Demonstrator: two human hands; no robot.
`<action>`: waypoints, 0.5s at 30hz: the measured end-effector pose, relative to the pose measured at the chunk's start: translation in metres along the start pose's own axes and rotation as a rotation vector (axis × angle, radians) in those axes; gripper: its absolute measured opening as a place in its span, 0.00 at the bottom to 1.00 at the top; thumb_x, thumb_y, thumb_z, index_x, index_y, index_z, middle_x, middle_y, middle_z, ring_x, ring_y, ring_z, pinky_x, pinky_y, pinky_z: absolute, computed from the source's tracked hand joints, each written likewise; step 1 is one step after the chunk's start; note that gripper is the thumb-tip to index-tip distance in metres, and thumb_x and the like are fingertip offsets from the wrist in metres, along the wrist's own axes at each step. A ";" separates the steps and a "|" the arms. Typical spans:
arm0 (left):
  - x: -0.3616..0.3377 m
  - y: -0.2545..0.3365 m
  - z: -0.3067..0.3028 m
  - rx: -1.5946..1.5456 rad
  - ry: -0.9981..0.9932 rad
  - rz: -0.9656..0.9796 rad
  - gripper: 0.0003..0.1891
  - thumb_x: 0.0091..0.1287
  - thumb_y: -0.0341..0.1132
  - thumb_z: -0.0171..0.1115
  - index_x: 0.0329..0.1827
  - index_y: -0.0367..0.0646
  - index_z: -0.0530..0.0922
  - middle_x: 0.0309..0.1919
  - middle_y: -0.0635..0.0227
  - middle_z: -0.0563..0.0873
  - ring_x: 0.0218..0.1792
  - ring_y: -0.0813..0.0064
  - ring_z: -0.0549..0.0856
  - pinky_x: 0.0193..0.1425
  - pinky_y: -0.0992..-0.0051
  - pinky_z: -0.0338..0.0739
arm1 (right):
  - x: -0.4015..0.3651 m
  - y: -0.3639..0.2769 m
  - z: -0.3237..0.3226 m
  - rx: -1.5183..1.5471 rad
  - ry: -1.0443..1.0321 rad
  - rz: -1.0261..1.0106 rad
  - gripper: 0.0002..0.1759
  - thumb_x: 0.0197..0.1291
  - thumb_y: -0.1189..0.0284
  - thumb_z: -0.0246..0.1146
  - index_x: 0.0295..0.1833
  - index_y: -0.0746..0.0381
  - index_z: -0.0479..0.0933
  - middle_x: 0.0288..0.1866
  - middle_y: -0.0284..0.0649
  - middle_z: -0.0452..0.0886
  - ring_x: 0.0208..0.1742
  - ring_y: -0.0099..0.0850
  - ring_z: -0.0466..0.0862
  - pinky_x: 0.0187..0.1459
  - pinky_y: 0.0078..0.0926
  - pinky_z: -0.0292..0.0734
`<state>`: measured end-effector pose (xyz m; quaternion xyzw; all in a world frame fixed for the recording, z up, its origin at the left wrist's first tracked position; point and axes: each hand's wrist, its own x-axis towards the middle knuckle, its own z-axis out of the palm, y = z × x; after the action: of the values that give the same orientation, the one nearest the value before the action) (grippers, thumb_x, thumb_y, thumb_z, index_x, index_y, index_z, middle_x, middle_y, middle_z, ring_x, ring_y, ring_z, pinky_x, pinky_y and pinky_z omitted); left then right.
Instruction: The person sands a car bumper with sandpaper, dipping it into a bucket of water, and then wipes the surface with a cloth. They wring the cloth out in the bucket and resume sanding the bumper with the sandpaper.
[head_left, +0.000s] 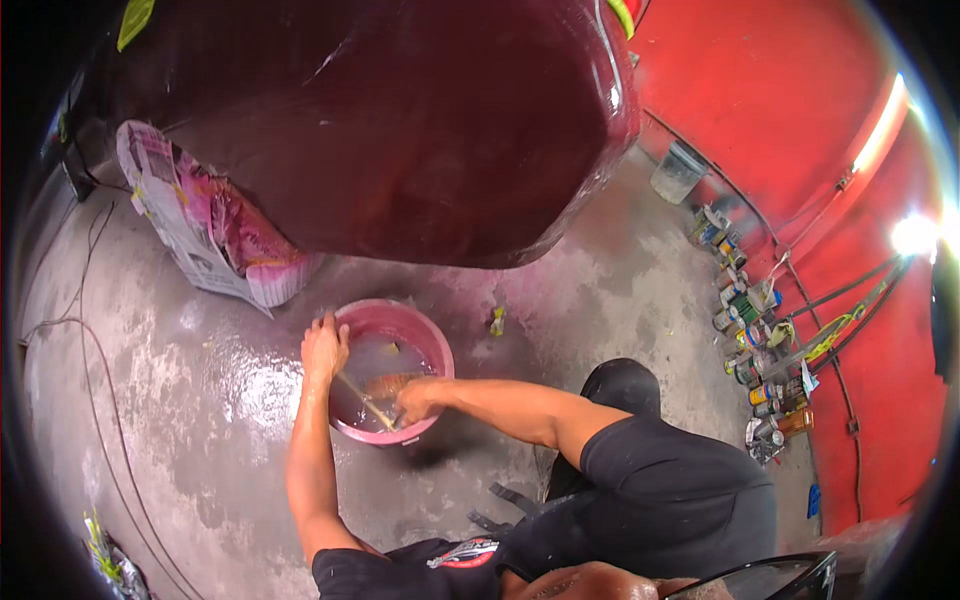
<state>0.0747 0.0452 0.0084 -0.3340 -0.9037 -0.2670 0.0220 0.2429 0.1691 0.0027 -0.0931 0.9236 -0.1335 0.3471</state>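
Observation:
A pink basin (441,350) with cloudy liquid stands on the floor. My left hand (325,347) lies at its left rim, fingers bent and close together over the edge. Over the basin's right side is my right hand (415,398), its fingers closed around the lower end of a thin light stick (366,400). The stick slants across the basin, its upper end close to my left hand's heel. A brownish object (388,385) lies in the basin beside my right hand, partly hidden by it.
A large dark red glossy panel (400,130) overhangs the basin. Paint-stained paper (215,235) hangs at its left edge. Cables (100,390) cross the floor at left. Several cans (745,320) and a clear bucket (680,172) line the red wall (760,90). My bent leg (690,490) is at lower right.

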 end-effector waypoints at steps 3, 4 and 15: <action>-0.001 0.010 0.008 -0.014 -0.035 0.023 0.25 0.70 0.43 0.57 0.65 0.36 0.73 0.56 0.42 0.80 0.54 0.41 0.81 0.58 0.50 0.76 | -0.011 0.008 0.015 0.043 0.020 0.031 0.28 0.57 0.54 0.66 0.61 0.56 0.81 0.52 0.51 0.85 0.56 0.51 0.83 0.58 0.47 0.76; 0.001 0.014 0.013 -0.033 -0.062 0.032 0.25 0.70 0.43 0.58 0.64 0.36 0.73 0.55 0.41 0.80 0.54 0.41 0.81 0.58 0.50 0.76 | -0.017 0.012 0.018 0.100 0.015 0.061 0.28 0.57 0.54 0.66 0.61 0.56 0.81 0.52 0.52 0.85 0.56 0.51 0.83 0.58 0.47 0.76; 0.015 0.098 0.056 -0.175 -0.220 0.183 0.16 0.66 0.43 0.61 0.42 0.39 0.86 0.39 0.49 0.88 0.44 0.47 0.86 0.52 0.52 0.80 | -0.113 0.069 0.061 0.092 -0.024 0.127 0.24 0.56 0.55 0.66 0.56 0.54 0.82 0.48 0.50 0.86 0.52 0.52 0.84 0.52 0.48 0.78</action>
<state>0.1313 0.1435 0.0095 -0.4428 -0.8397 -0.3035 -0.0823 0.3621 0.2533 0.0065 -0.0196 0.9163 -0.1526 0.3698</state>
